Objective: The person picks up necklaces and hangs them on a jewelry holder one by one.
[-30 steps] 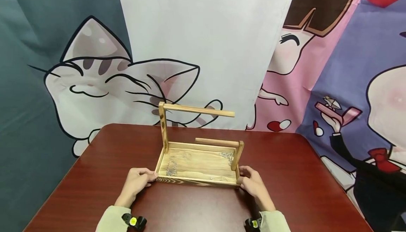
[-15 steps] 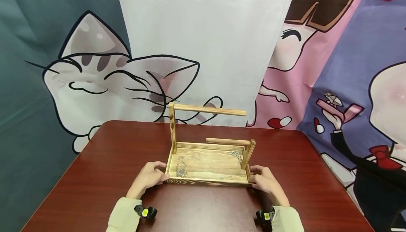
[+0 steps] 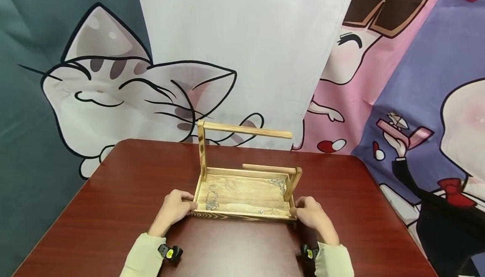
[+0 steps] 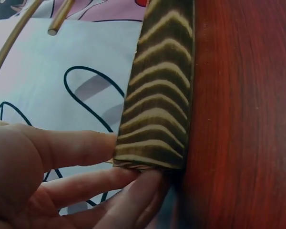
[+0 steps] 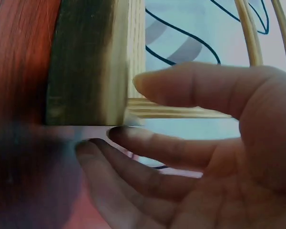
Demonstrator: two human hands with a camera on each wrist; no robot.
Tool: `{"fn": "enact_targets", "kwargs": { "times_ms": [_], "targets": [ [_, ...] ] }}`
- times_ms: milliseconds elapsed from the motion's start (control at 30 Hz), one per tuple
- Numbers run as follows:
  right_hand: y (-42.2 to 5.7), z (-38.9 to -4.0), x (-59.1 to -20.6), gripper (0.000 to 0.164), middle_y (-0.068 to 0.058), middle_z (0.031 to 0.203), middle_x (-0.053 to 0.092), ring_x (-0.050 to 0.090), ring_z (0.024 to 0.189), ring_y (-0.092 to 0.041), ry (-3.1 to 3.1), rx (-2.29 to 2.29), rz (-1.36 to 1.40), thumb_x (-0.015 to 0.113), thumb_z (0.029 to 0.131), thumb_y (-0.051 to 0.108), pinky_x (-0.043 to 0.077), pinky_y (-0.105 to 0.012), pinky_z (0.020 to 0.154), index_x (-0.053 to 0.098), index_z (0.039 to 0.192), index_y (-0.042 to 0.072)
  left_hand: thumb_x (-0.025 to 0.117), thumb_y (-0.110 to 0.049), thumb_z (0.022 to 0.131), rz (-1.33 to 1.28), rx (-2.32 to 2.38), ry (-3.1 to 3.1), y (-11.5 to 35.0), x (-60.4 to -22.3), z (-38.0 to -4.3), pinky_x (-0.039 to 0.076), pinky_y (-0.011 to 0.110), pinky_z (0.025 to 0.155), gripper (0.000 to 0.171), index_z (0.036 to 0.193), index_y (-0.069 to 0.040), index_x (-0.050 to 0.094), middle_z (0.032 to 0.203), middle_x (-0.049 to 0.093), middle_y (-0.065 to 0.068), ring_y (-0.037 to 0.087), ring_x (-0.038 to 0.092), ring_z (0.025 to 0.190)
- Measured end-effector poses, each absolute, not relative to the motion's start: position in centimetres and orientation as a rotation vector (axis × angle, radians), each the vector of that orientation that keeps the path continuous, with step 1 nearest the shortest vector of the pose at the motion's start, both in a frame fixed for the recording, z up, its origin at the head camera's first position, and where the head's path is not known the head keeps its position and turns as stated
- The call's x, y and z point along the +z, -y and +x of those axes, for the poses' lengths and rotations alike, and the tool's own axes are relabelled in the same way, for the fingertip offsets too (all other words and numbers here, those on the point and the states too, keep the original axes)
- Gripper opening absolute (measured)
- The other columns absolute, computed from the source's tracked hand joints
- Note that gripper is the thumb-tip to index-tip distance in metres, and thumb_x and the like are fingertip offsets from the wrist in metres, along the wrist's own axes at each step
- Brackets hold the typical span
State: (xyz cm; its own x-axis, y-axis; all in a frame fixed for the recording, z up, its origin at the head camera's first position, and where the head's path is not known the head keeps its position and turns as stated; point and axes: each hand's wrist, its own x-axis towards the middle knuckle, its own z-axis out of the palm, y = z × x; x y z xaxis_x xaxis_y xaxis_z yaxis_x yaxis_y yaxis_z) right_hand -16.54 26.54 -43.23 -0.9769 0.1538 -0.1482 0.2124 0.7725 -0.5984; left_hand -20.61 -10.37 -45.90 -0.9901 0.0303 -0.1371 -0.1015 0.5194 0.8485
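A wooden jewelry stand (image 3: 246, 216) rests on the table, its shallow tray facing me. From the tray's left end rises a tall post (image 3: 202, 150) with a long bar; a shorter post (image 3: 292, 184) with a bar stands at the right. Silvery chain jewelry (image 3: 212, 201) lies at the tray's left, and another chain (image 3: 278, 183) at the back right. Small pieces (image 3: 269, 212) lie along the front. My left hand (image 3: 175, 208) pinches the front left corner, thumb on the rim and fingers against the end. My right hand (image 3: 311, 213) holds the front right corner, thumb at the rim.
The reddish-brown table (image 3: 235, 251) extends around the stand on all sides. Behind it hangs a cloth backdrop (image 3: 242, 37) with a cartoon cat and figures. A small black device (image 3: 170, 252) is strapped at the left wrist, another (image 3: 310, 251) at the right.
Between the first two frames, the stand moved to the right with both hands at its ends. Since then it has stayed about in place; the head view has shifted slightly.
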Motion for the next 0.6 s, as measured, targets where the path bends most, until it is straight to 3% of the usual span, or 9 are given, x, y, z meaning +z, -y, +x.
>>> {"fn": "enact_targets", "kwargs": {
  "times_ms": [133,300,433,600],
  "targets": [
    [-25.9,-16.8,-42.6,0.009,0.000,0.062,0.053,0.048,0.062,-0.017,-3.041,-0.950,0.324,0.064,0.075,0.015,0.038,-0.029,0.056,0.058,0.068,0.011,0.067,-0.003,0.067,-0.030,1.469,-2.652,10.3,-45.8,-20.9,0.051,0.027,0.055,0.034,0.100,0.005,0.066,0.076,0.068,0.008,0.014,0.062,0.059],
    [-24.8,-17.1,-44.0,0.009,0.005,0.066,0.057,0.049,0.062,-0.012,-3.209,-0.993,0.005,0.066,0.073,0.006,0.041,-0.028,0.060,0.062,0.073,0.014,0.066,-0.002,0.068,0.024,1.480,-2.657,9.9,-46.3,-21.1,0.050,0.027,0.055,0.035,0.102,0.006,0.065,0.081,0.068,0.010,0.013,0.063,0.060],
    [-23.4,-17.5,-45.5,0.013,0.010,0.067,0.054,0.048,0.061,-0.007,-3.226,-0.857,-0.196,0.063,0.072,0.005,0.040,-0.028,0.054,0.064,0.075,0.018,0.066,-0.001,0.071,0.067,1.485,-2.636,9.9,-46.5,-21.3,0.051,0.028,0.055,0.034,0.104,0.007,0.064,0.082,0.067,0.011,0.014,0.063,0.061],
    [-21.9,-17.8,-46.4,0.012,0.011,0.062,0.054,0.048,0.057,-0.007,-3.156,-0.942,-0.109,0.065,0.072,0.006,0.040,-0.027,0.054,0.063,0.070,0.018,0.064,-0.001,0.070,0.078,1.441,-2.673,10.2,-46.4,-21.3,0.049,0.026,0.053,0.032,0.101,0.005,0.066,0.079,0.067,0.009,0.013,0.061,0.057]
  ]
}}
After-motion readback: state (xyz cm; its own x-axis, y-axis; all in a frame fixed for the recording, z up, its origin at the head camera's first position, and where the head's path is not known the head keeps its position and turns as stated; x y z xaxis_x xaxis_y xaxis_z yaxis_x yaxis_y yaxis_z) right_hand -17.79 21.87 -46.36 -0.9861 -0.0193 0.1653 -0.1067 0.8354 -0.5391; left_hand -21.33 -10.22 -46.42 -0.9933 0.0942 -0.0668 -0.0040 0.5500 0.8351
